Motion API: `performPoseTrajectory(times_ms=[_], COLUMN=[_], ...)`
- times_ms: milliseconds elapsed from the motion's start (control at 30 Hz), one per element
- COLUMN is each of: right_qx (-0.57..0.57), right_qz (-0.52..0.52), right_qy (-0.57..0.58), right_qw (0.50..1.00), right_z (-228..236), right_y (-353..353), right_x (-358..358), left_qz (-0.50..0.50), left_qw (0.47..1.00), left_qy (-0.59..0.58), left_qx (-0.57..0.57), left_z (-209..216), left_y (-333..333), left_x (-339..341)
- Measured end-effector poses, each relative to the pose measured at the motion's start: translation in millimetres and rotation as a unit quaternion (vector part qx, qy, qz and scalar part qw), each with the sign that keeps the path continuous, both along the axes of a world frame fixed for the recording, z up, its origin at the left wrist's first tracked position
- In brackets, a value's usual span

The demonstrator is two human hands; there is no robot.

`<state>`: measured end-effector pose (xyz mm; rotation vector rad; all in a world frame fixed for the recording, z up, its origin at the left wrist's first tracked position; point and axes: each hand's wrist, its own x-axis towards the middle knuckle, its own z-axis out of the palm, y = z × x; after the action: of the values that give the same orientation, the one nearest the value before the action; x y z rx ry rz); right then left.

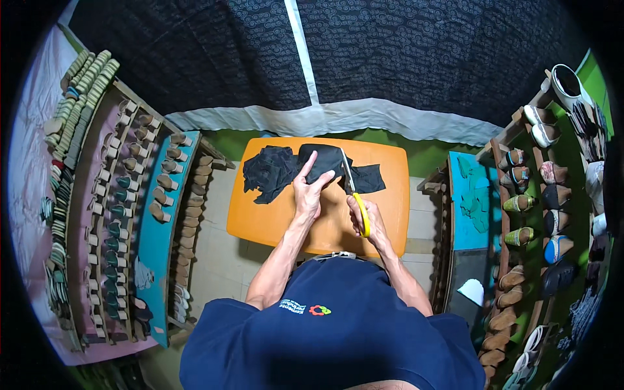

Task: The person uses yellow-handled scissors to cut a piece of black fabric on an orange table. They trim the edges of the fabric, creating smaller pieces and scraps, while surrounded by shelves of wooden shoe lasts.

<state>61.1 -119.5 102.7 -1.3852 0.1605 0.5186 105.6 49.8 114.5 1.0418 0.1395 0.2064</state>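
A piece of black cloth [320,158] is held up over the orange table [305,237]. My left hand [308,195] grips its near edge, the thumb lying across the front and the index finger pointing up; the other fingers are mostly hidden. In my right hand [374,224] are yellow-handled scissors [363,218], with fingers through the handles. Their blades point away from me, up against the cloth's right side; how far apart they stand is hard to make out. A crumpled heap of black cloth [268,172] lies left of my hands, and a flatter black scrap [369,179] lies to the right.
At left, a slanted rack [130,195] bears rows of shoes or shoe forms beside a blue board [156,247]. On the right, another rack [539,260] holds several shoes, near a blue surface [471,237] with green scraps. A dark patterned curtain [403,58] hangs behind the table.
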Motion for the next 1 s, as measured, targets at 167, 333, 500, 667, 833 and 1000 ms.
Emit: performPoseTrajectory(times_ms=[167, 333, 500, 667, 833, 1000], right_qx=[-0.017, -0.036, -0.024, -0.031, -0.052, -0.086], right_qz=[0.014, 0.012, 0.019, 0.006, 0.002, 0.035], right_qy=[0.002, 0.001, 0.010, 0.009, -0.013, 0.034], right_qw=[1.000, 0.999, 0.999, 0.999, 0.999, 0.995], right_z=[6, 1, 0, 0, -2, -13], right_y=[-2, -3, -5, -7, -11, -23], right_x=[1, 4, 5, 4, -1, -19], left_qz=[-0.022, -0.028, -0.024, -0.034, -0.014, -0.038], left_qw=[0.999, 0.999, 0.999, 0.998, 0.994, 0.977], left_qy=[0.018, 0.019, 0.018, 0.017, 0.038, 0.041], left_qx=[0.033, 0.037, 0.036, 0.051, 0.103, 0.208], left_z=[-2, -1, -1, -3, -20, -27], left_y=[3, -2, -4, 0, 15, 48], left_x=[-4, -9, -10, -9, 4, 20])
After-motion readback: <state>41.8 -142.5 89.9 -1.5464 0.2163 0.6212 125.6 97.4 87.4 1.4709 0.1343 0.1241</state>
